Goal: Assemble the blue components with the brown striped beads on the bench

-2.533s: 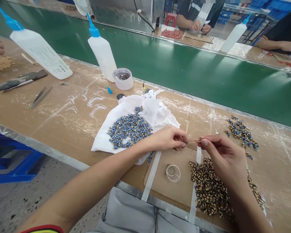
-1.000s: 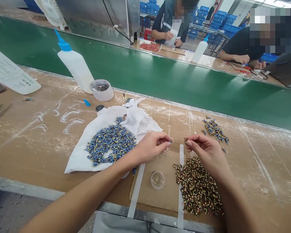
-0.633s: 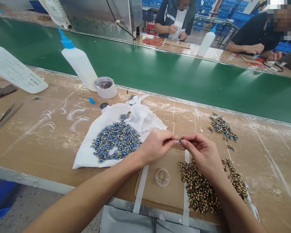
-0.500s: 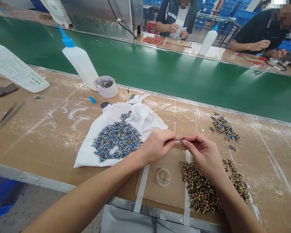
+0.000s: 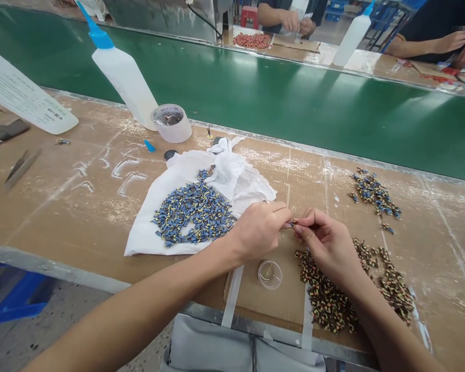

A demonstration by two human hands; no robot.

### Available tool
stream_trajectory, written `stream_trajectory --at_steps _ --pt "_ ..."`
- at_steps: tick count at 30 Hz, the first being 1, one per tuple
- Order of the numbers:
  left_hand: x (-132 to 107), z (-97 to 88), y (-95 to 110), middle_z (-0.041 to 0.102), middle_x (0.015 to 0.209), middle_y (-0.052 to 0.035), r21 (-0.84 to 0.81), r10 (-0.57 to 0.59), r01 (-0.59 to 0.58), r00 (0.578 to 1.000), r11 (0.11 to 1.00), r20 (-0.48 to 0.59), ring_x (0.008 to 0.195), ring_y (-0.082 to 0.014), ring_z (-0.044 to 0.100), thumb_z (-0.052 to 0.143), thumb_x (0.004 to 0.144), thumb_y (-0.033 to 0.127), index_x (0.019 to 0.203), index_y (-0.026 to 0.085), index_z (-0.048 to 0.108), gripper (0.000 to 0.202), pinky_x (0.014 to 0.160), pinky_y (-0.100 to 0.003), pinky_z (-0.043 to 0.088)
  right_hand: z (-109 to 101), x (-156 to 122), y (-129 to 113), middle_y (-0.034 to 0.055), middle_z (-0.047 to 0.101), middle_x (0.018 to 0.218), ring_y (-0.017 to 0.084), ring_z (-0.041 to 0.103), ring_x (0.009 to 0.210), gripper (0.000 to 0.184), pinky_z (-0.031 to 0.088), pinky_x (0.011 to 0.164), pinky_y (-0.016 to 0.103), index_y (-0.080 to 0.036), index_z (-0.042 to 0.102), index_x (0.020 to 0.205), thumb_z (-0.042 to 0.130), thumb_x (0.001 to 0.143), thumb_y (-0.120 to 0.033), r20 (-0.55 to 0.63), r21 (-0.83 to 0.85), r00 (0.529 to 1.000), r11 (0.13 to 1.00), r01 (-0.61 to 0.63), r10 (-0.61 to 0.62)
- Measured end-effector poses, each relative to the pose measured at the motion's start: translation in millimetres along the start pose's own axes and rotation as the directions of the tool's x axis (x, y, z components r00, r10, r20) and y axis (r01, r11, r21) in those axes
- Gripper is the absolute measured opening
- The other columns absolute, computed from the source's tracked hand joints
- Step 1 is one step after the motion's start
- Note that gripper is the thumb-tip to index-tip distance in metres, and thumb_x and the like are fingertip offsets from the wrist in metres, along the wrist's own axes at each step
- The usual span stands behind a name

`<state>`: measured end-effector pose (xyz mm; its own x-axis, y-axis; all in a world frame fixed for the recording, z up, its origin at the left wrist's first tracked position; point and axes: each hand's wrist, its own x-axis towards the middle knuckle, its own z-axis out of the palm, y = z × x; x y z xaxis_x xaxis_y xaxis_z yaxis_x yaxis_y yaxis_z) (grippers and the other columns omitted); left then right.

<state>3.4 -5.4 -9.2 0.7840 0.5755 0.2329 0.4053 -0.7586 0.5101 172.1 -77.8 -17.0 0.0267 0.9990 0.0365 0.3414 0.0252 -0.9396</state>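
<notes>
My left hand and my right hand meet fingertip to fingertip over the cardboard mat. Both are pinched shut on one tiny blue and dark part between them. A heap of small blue parts lies on a white plastic bag to the left. A heap of dark brown and yellow parts lies under my right wrist. A small clear cup stands just below my hands.
A smaller pile of blue parts lies at the right. Two squeeze bottles, a tape roll and tweezers are at the left. A green conveyor belt runs behind; other people work across it.
My right hand held a thin stick at first; it then came up to the left hand, and the two now pinch one small part together. The view shifted slightly.
</notes>
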Motion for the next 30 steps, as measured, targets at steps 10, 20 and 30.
stream_trajectory --at_steps 10,20,30 --pt "2.5 0.5 -3.7 0.059 0.074 -0.0025 -0.149 -0.045 0.05 0.998 0.988 0.034 0.071 -0.0154 0.053 0.05 0.085 0.01 0.077 0.013 0.059 0.013 0.066 -0.027 0.04 -2.2 4.6 7.5 0.0001 0.058 0.068 0.012 0.055 0.061 0.015 0.046 0.054 0.023 -0.018 0.057 0.079 0.063 0.086 -0.03 0.083 0.199 0.985 0.966 -0.163 0.149" --pt "6.1 -14.8 -8.9 0.045 0.068 0.0042 -0.621 -0.091 0.239 0.961 0.747 0.261 0.063 -0.0094 0.043 0.046 0.093 0.026 0.082 0.015 0.054 0.017 0.059 -0.022 0.034 -23.6 9.6 -3.0 0.0038 0.066 0.096 0.018 0.062 0.091 0.011 0.049 0.079 0.03 -0.024 0.066 0.099 0.058 0.091 -0.024 0.117 -0.015 0.982 0.988 0.153 -0.151" --pt "5.9 -15.8 -0.1 0.047 0.066 0.0036 -0.483 -0.052 0.126 0.985 0.866 0.164 0.061 -0.0102 0.043 0.047 0.093 0.025 0.082 0.015 0.056 0.018 0.059 -0.023 0.033 -14.6 9.1 -0.3 0.0023 0.062 0.085 0.014 0.058 0.078 0.009 0.045 0.068 0.026 -0.02 0.066 0.088 0.062 0.089 -0.028 -0.009 0.163 0.997 0.984 0.075 -0.074"
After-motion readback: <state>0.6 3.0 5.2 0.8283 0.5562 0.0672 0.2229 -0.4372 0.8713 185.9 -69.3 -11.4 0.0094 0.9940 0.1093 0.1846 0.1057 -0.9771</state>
